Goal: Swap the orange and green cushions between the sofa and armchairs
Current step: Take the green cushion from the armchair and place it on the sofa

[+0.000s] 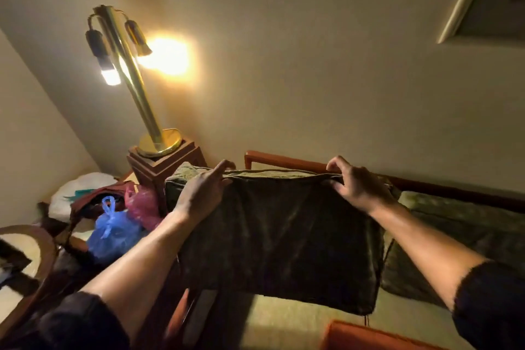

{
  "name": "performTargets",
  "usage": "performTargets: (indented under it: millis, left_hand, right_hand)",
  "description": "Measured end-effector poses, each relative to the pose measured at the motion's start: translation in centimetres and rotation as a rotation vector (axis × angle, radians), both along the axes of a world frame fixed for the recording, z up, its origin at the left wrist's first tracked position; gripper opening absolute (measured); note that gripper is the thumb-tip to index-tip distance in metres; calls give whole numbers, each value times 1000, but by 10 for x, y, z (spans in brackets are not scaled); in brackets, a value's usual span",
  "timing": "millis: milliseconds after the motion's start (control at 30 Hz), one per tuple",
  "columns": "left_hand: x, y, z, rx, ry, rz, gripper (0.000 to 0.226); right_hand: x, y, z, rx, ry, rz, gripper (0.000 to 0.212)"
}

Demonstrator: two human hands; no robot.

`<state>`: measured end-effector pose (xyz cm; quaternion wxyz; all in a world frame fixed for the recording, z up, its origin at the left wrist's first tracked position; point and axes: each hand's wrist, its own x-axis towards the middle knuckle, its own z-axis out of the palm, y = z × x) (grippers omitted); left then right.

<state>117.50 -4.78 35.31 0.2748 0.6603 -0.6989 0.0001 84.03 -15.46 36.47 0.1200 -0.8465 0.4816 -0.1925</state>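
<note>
Dim lamplight fell on the sofa (284, 318), above whose seat the green cushion (281, 239) hung, its top edge gripped by the left hand (203, 193) and right hand (359, 186), set apart.

The green cushion (281, 239) I hold up by its top edge is a soft, velvety cloth with a dull sheen and a corded seam. The lamp (136, 88) beside it is polished brass-coloured metal, glossy, on a smooth reddish wooden stand (167, 163). The blue bag (113, 231) and pink bag (143, 206) are thin, crinkled, shiny plastic.
</note>
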Motion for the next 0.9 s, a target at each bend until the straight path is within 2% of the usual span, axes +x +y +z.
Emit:
performTargets:
  millis: [267, 400, 567, 733, 900]
  left_hand:
    - [-51, -158, -11, 85, 27, -225, 27]
    - [-65, -203, -32, 84, 50, -283, 29]
    - [-63, -230, -66, 23, 56, -328, 33]
    - [-46, -236, -128, 210, 103, -281, 41]
    - [-46, -210, -205, 497, 173, -244, 44]
  right_hand:
    - [-59, -75, -9, -19, 23, -305, 32]
    - [-69, -98, -16, -20, 33, -395, 32]
    - [-67, -123, -49, 23, -61, -459, 24]
    - [-47, -133, -121, 273, 6, -500, 16]
    - [-39, -119, -193, 423, 139, -537, 21]
